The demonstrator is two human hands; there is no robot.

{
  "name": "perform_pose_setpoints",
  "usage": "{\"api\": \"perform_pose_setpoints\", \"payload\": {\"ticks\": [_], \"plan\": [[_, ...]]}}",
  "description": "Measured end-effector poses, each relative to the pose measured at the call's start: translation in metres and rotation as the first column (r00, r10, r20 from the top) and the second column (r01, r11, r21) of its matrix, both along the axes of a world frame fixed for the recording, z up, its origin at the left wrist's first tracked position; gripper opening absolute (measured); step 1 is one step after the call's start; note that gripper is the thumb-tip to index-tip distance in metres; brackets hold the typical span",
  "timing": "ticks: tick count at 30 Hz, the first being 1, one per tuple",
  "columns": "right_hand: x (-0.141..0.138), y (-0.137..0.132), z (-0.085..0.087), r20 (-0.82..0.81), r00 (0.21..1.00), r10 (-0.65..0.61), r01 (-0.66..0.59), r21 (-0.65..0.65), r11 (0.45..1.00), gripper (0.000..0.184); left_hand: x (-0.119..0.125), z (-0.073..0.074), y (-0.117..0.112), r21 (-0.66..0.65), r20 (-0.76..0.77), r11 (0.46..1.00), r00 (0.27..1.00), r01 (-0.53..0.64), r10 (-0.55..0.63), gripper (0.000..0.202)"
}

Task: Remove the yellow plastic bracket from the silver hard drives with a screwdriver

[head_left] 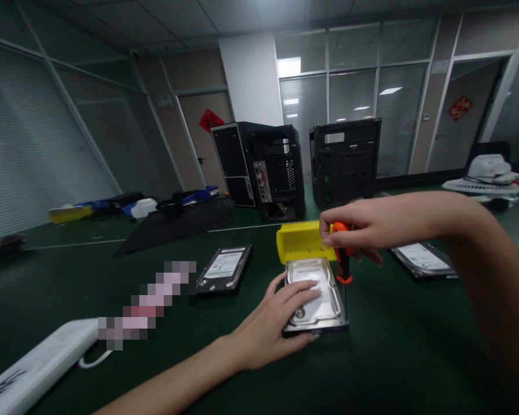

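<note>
A silver hard drive [326, 302] with a white label lies on the dark green table. My left hand [274, 325] holds it down, fingers across its label and thumb along the near edge. An orange-and-black screwdriver [343, 268] stands nearly upright in my right hand [358, 227], gripped by the handle from above. Its thin shaft reaches down to the drive's near right corner; whether the tip sits in a screw is too small to tell. Directly behind the drive is a yellow plastic bin [298, 239], with a few small bits inside, partly hidden by my right hand.
Another hard drive [225, 268] lies to the left, and one more [424, 259] to the right, partly behind my right arm. Two black computer cases [281, 167] [346, 161] stand at the back. A white box-like object [38, 363] is at the near left; a black mat [177, 225] lies beyond.
</note>
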State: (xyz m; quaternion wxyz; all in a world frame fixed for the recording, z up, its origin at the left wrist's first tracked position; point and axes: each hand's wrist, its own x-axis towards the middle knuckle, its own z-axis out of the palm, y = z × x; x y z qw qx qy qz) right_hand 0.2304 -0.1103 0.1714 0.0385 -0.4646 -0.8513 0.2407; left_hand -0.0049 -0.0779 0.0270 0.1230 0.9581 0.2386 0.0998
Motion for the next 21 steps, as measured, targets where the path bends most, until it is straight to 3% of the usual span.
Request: {"api": "perform_pose_setpoints", "payload": {"ticks": [5, 21], "plan": [[0.0001, 0.0032, -0.0028, -0.007, 1.0, 0.0, -0.001, -0.057, 0.998, 0.035, -0.0011, 0.0019, -0.0029, -0.015, 0.015, 1.0, 1.0, 0.002, -0.002, 0.062], [0.0024, 0.0055, -0.0042, -0.032, 0.999, -0.032, 0.031, -0.031, 0.999, 0.04, -0.0003, 0.0006, -0.002, -0.006, 0.018, 1.0, 1.0, -0.001, 0.001, 0.062]]}}
